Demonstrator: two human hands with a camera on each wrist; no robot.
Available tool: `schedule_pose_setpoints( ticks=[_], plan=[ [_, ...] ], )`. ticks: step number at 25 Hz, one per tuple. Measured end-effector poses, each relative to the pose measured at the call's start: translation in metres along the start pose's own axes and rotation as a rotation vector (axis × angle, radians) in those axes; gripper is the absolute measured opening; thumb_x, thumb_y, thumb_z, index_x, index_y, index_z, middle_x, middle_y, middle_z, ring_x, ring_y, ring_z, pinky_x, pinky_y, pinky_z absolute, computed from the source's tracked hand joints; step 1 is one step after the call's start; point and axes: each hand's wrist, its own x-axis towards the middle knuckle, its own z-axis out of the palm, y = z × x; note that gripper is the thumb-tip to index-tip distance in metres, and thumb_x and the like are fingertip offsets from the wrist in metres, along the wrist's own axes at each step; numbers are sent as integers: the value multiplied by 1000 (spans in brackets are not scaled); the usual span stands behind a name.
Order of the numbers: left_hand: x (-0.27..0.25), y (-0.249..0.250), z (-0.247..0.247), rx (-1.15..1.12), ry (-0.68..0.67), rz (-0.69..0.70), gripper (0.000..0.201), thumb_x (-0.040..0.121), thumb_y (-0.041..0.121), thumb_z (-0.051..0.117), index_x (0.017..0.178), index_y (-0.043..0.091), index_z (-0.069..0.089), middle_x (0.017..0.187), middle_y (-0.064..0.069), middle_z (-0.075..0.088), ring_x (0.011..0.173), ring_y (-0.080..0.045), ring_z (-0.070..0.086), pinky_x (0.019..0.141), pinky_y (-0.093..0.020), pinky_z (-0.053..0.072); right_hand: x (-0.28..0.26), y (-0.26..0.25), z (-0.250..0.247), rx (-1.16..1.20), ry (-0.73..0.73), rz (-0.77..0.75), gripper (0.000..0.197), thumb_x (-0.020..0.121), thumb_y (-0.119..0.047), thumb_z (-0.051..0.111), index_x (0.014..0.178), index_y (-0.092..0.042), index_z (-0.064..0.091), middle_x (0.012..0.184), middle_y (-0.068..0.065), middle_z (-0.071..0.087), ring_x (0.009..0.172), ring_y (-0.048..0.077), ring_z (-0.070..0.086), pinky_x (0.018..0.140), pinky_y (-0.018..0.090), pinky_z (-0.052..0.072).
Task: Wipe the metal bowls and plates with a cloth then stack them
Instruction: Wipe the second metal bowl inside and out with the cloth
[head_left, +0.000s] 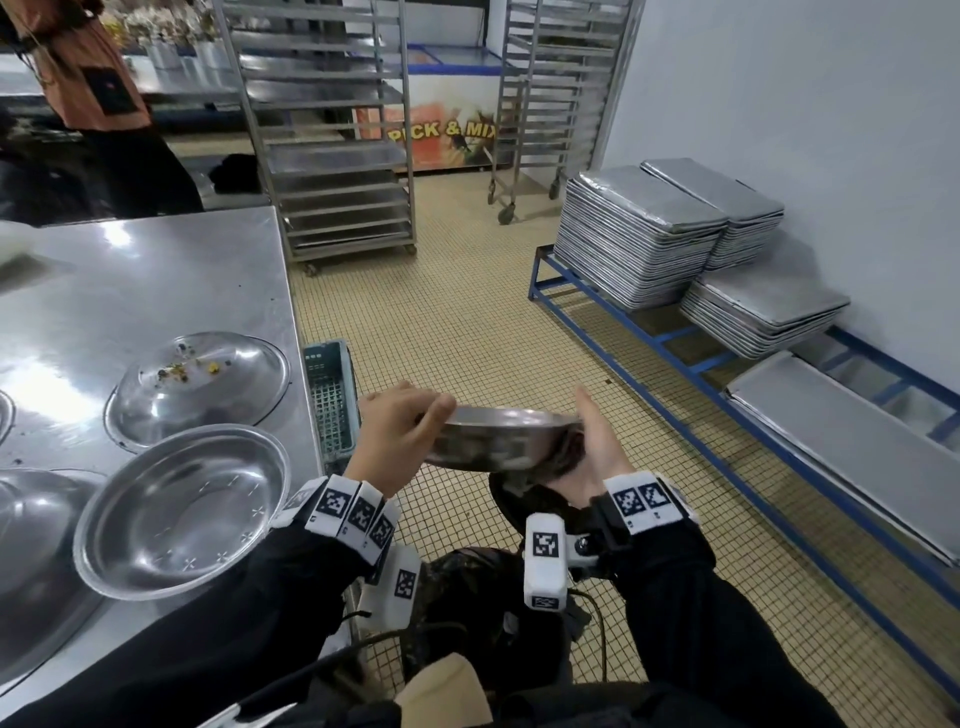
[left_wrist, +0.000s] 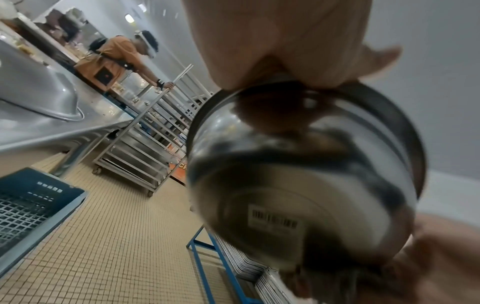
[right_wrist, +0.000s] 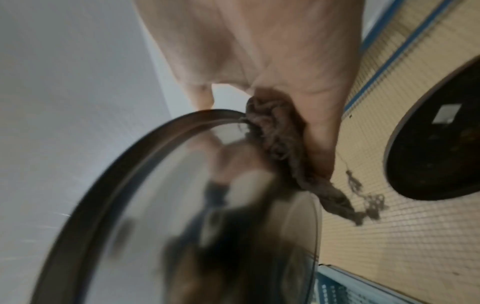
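Observation:
I hold a metal bowl (head_left: 498, 441) upright over the tiled floor, just off the table's corner. My left hand (head_left: 402, 426) grips its left rim, thumb on top. A barcode label shows on the bowl's underside (left_wrist: 275, 220) in the left wrist view. My right hand (head_left: 592, 441) holds a bunched dark cloth (head_left: 563, 457) against the bowl's right side and underside. In the right wrist view the cloth (right_wrist: 280, 139) sits between my palm and the bowl's rim (right_wrist: 145, 144). On the steel table (head_left: 156, 270) lie an upright bowl (head_left: 182, 509) and an upturned one with food crumbs (head_left: 202, 384).
More metal dishes show at the table's left edge (head_left: 31, 519). A blue crate (head_left: 330, 395) stands on the floor beside the table. Stacked trays (head_left: 639, 234) rest on a blue rack along the right wall. Wheeled tray trolleys (head_left: 337, 156) and a person in orange (head_left: 88, 67) are behind.

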Motion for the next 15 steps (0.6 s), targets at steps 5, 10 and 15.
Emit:
schedule_pose_setpoints(
  ticks=[5, 10, 15],
  plan=[
    [-9, 1, -14, 72, 161, -78, 9, 84, 41, 50, 78, 34, 49, 109, 10, 46, 110, -13, 36, 105, -47, 24, -17, -7, 32, -179, 91, -144, 33, 80, 6, 49, 113, 3, 53, 98, 21, 60, 85, 33, 63, 72, 44, 58],
    [-12, -3, -76, -320, 303, -363, 35, 80, 11, 57, 113, 19, 47, 110, -3, 43, 99, -6, 49, 86, -22, 46, -22, -6, 88, -376, -79, -155, 20, 86, 6, 45, 103, 1, 54, 102, 22, 61, 90, 33, 64, 70, 42, 59],
    [-31, -41, -174, -249, 417, -483, 21, 87, 4, 59, 97, 21, 52, 84, 1, 58, 70, -12, 57, 55, -15, 48, 11, 12, 187, -700, -236, -146, 15, 85, 1, 54, 100, 2, 53, 94, 21, 65, 79, 29, 68, 77, 43, 58]
  ],
)
